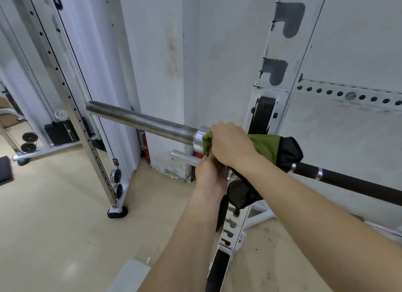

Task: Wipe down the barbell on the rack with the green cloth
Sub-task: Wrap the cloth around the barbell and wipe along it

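Note:
The barbell (139,120) lies across the white rack (274,59), its steel sleeve pointing left and its black shaft (348,179) running off to the right. A green cloth (266,146) is draped over the bar just inside the sleeve collar, with a black part of it hanging on the right. My right hand (230,144) presses the cloth onto the bar from above, fingers wrapped around it. Just below the bar, my left hand (210,174) pinches the cloth's lower edge; its fingertips are partly hidden behind the right hand.
A short steel peg (185,158) sticks out of the rack just under the sleeve. A cable machine with a perforated upright (71,100) and pulleys stands to the left. A white wall and pillar are close behind. Beige floor lies below.

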`<action>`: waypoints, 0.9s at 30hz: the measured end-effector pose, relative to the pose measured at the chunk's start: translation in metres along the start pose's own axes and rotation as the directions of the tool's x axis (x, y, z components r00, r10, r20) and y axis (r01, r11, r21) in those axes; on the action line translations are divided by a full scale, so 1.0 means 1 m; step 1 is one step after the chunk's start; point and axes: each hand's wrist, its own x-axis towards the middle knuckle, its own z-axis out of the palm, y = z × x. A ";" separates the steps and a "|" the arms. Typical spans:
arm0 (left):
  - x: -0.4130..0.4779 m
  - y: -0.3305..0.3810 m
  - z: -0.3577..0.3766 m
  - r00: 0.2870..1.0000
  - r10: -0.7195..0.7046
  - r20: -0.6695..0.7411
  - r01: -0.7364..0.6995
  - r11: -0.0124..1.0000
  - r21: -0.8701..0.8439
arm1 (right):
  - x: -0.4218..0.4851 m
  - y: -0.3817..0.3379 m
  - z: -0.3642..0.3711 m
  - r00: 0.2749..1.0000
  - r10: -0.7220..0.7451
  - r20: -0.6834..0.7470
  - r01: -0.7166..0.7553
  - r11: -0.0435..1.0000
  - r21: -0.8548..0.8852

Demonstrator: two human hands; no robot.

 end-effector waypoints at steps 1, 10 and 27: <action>0.001 -0.002 0.003 1.000 -0.016 -0.015 0.016 0.999 -0.040 | 0.004 -0.001 0.005 1.000 -0.007 -0.026 0.008 0.999 0.033; -0.042 0.009 0.013 0.943 0.330 -0.032 -0.221 0.696 0.683 | -0.049 0.047 -0.001 0.989 -0.045 -0.137 0.043 0.999 -0.016; -0.064 -0.009 0.258 0.552 0.484 0.680 -0.757 -0.052 0.651 | -0.096 0.248 -0.215 0.724 0.398 -0.564 -0.083 0.861 0.501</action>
